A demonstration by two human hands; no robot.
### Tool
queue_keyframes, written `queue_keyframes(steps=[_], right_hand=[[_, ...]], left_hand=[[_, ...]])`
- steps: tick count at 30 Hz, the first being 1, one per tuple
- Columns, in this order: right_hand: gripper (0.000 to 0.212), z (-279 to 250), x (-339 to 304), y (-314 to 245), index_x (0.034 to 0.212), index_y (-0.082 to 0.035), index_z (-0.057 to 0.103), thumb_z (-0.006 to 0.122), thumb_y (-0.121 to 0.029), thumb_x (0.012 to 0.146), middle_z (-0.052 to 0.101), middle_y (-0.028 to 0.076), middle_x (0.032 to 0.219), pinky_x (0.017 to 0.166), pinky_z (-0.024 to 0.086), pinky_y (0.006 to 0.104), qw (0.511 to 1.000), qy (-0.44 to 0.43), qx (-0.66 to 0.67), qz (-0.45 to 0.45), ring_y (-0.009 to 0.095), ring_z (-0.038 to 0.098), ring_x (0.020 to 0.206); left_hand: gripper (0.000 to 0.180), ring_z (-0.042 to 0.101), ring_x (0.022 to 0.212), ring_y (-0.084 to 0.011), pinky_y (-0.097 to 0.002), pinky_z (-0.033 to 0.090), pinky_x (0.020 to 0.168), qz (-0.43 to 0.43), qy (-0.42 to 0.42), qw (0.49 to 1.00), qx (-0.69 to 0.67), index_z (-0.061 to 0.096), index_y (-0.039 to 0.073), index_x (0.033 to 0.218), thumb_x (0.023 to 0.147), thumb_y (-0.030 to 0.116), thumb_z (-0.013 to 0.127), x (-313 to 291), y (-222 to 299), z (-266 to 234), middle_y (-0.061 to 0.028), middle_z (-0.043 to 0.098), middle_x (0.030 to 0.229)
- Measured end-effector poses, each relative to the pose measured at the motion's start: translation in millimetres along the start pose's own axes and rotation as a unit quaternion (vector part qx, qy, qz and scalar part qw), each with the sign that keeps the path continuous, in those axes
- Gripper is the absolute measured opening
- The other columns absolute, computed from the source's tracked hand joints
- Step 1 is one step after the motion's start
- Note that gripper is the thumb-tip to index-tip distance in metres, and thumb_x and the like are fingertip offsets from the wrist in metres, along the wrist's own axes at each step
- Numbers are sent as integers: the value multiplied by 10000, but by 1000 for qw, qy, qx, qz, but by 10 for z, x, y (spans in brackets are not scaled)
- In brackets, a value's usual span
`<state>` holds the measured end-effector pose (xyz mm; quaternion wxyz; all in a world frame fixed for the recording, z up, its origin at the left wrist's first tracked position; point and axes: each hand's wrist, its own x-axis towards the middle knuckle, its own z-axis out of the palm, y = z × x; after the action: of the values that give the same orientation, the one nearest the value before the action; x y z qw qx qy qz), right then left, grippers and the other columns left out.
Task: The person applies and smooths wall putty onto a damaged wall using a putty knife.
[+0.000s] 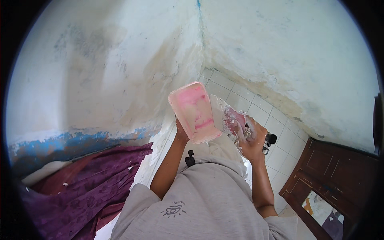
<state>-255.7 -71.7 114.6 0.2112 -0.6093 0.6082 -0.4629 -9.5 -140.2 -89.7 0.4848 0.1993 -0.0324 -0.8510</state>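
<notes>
Pink tray, gripped before grey shirt by left hand, fingers hidden, open side facing up, presumably for a clear view inside; right hand closed around paste-smeared scraper, just beside the rim, probably for short reach; beyond, tiled floor, patchy wall.

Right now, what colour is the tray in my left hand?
The tray is pink, smeared with off-white, best seen in the head view.
</notes>
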Motion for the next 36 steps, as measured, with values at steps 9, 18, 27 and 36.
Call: queue_keyframes(steps=[9,18,27,36], right_hand=[[270,629,-1078,-121,1073,13,642,704,-15,812,662,189,934,693,530,414,994,9,-75,77,369,654,776],[346,227,-1827,-589,1157,-17,641,711,12,820,704,184,930,656,547,367,989,-65,-105,85,295,697,746],[361,-159,-1996,-468,1154,7,584,706,0,815,666,222,753,548,524,417,997,-12,-76,21,375,677,657],[285,-814,-2236,-93,1116,32,542,677,-1,867,703,228,857,624,545,339,989,-75,23,125,325,731,750]], left_hand=[[820,457,1337,-328,-530,410,1101,-95,10,994,50,346,123,1487,927,720,393,-769,-394,-37,-125,458,1455],[1000,405,1376,-369,-569,367,1122,-138,-137,980,47,275,113,1524,795,696,634,-1539,-810,154,-167,371,1515],[998,411,1370,-348,-533,383,1117,-23,-37,994,98,269,127,1525,803,754,556,-1400,-1242,380,-147,381,1510],[1004,416,1364,-328,-498,399,1113,40,12,992,123,264,141,1527,811,811,478,-1506,-2013,785,-128,390,1504]])
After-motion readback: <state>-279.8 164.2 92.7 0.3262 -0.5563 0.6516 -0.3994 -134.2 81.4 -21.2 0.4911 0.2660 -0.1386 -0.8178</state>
